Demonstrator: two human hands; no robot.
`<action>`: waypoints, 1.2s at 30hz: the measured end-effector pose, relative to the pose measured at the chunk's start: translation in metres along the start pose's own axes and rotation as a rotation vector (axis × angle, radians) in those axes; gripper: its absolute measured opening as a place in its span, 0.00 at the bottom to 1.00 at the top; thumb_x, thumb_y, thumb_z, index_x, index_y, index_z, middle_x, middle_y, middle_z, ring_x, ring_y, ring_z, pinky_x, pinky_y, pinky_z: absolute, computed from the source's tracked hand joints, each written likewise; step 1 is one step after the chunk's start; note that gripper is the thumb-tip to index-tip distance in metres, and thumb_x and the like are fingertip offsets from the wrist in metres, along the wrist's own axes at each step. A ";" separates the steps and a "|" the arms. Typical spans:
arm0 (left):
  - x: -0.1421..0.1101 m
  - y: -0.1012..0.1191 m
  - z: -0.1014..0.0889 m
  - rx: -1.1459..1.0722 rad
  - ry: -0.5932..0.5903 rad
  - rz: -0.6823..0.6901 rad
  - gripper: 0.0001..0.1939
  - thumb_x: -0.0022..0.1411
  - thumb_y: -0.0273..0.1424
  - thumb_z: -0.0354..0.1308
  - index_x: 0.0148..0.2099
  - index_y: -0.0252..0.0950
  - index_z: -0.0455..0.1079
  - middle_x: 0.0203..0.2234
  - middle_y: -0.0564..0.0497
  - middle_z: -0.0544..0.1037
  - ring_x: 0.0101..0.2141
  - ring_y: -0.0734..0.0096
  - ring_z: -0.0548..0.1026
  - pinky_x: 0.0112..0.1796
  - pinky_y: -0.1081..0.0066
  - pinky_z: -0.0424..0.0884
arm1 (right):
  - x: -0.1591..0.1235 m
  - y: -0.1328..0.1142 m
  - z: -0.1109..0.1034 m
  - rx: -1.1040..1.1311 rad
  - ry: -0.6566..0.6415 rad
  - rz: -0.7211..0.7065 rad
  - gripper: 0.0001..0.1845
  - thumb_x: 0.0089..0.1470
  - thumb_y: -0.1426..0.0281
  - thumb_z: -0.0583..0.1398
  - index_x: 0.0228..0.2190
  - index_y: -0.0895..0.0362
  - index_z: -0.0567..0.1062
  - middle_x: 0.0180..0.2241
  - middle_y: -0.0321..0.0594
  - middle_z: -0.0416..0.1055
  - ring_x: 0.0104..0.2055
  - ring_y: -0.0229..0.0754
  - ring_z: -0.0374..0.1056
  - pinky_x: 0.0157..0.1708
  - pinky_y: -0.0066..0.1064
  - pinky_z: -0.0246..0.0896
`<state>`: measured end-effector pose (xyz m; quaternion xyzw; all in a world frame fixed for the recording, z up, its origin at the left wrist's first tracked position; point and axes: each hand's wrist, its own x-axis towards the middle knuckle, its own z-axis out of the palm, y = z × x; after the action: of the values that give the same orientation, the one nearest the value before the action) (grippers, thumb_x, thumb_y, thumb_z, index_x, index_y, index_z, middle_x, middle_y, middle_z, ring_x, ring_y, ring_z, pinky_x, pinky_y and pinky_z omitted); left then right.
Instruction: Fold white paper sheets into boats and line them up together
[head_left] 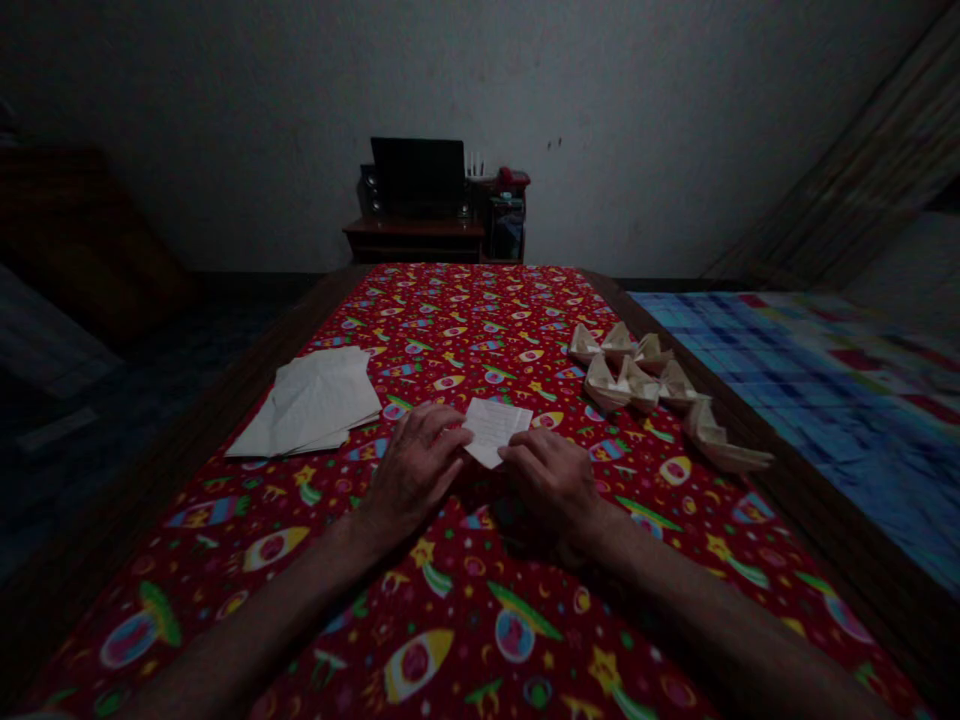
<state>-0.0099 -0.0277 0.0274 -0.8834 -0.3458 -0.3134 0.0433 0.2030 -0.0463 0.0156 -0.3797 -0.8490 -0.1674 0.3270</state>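
Out over the red cloth [469, 600], between stacked sheets [315, 405] and folded paper boats [637, 385], the left hand [416, 465] and right hand [555, 480] are gripping a small paper [495, 425], fingers pinching its opposite sides.

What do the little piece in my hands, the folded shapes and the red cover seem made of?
Little piece: probably paper, pale and matte, with thin, crisp edges.
Folded shapes: likely paper too, matte off-white, holding sharp creases and upright points.
Red cover: perhaps printed fabric, dull and lying flat; dim light hides any weave, so plastic is possible.
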 end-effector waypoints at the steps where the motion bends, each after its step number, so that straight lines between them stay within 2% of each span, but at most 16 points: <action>1: -0.002 0.003 -0.003 -0.008 -0.032 0.035 0.09 0.63 0.26 0.50 0.45 0.37 0.66 0.44 0.46 0.72 0.48 0.59 0.66 0.49 0.56 0.64 | -0.002 -0.002 -0.002 -0.002 0.003 -0.051 0.11 0.59 0.74 0.51 0.30 0.59 0.72 0.29 0.42 0.70 0.30 0.38 0.62 0.30 0.28 0.55; 4: -0.014 0.014 -0.005 -0.027 -0.133 0.099 0.06 0.63 0.26 0.50 0.39 0.36 0.67 0.36 0.49 0.74 0.39 0.63 0.69 0.40 0.62 0.66 | -0.011 -0.007 -0.006 0.074 -0.057 -0.154 0.09 0.59 0.74 0.52 0.32 0.60 0.72 0.30 0.43 0.70 0.31 0.39 0.61 0.30 0.29 0.55; 7: -0.027 0.022 -0.003 -0.075 -0.203 0.082 0.07 0.64 0.25 0.49 0.39 0.35 0.68 0.35 0.48 0.74 0.38 0.65 0.69 0.39 0.64 0.66 | -0.023 -0.006 -0.006 0.166 -0.162 -0.181 0.08 0.58 0.72 0.53 0.33 0.60 0.73 0.32 0.43 0.70 0.32 0.39 0.62 0.30 0.29 0.55; 9: -0.032 0.025 0.000 -0.142 -0.233 0.023 0.07 0.65 0.25 0.48 0.39 0.35 0.68 0.35 0.48 0.73 0.38 0.67 0.69 0.40 0.66 0.66 | -0.030 -0.003 -0.004 0.223 -0.219 -0.111 0.08 0.58 0.72 0.54 0.33 0.58 0.74 0.31 0.41 0.70 0.31 0.37 0.62 0.28 0.27 0.54; 12: -0.033 0.026 0.003 -0.239 -0.264 -0.087 0.08 0.65 0.29 0.49 0.37 0.35 0.68 0.33 0.49 0.73 0.36 0.69 0.69 0.39 0.68 0.66 | -0.036 0.001 -0.001 0.363 -0.293 0.078 0.08 0.58 0.71 0.55 0.31 0.57 0.75 0.30 0.39 0.69 0.28 0.34 0.62 0.25 0.25 0.52; 17: -0.026 0.028 0.008 -0.311 -0.238 -0.253 0.11 0.66 0.31 0.49 0.33 0.35 0.68 0.30 0.50 0.71 0.34 0.71 0.70 0.36 0.71 0.66 | -0.030 0.001 -0.003 0.555 -0.368 0.316 0.11 0.58 0.66 0.55 0.30 0.58 0.75 0.29 0.39 0.70 0.29 0.35 0.64 0.27 0.24 0.54; 21: -0.020 0.028 0.010 -0.259 -0.225 -0.346 0.11 0.64 0.30 0.51 0.28 0.35 0.64 0.26 0.53 0.68 0.29 0.73 0.69 0.31 0.72 0.64 | -0.023 -0.004 -0.007 0.526 -0.400 0.388 0.10 0.57 0.68 0.56 0.29 0.59 0.74 0.29 0.40 0.70 0.30 0.36 0.64 0.30 0.26 0.56; 26: -0.015 0.025 0.012 -0.221 -0.230 -0.384 0.11 0.63 0.32 0.52 0.28 0.35 0.61 0.27 0.54 0.65 0.28 0.73 0.67 0.30 0.72 0.61 | -0.022 -0.009 -0.006 0.459 -0.409 0.420 0.09 0.57 0.69 0.55 0.29 0.60 0.72 0.28 0.40 0.70 0.30 0.37 0.64 0.30 0.27 0.55; 32: -0.015 0.021 0.016 -0.232 -0.214 -0.348 0.10 0.63 0.32 0.51 0.29 0.36 0.60 0.28 0.54 0.64 0.28 0.73 0.66 0.31 0.72 0.61 | -0.024 -0.009 -0.002 0.395 -0.353 0.388 0.10 0.58 0.70 0.54 0.27 0.60 0.70 0.26 0.40 0.68 0.28 0.36 0.61 0.28 0.26 0.53; 36: -0.014 0.020 0.017 -0.216 -0.219 -0.370 0.11 0.62 0.31 0.53 0.28 0.36 0.59 0.26 0.55 0.64 0.28 0.73 0.65 0.30 0.72 0.61 | -0.026 -0.010 -0.003 0.341 -0.310 0.282 0.09 0.58 0.72 0.53 0.29 0.61 0.70 0.27 0.40 0.67 0.28 0.36 0.60 0.27 0.26 0.52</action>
<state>0.0039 -0.0459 0.0090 -0.8332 -0.4689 -0.2535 -0.1475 0.2099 -0.0682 -0.0002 -0.4545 -0.8437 0.0854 0.2725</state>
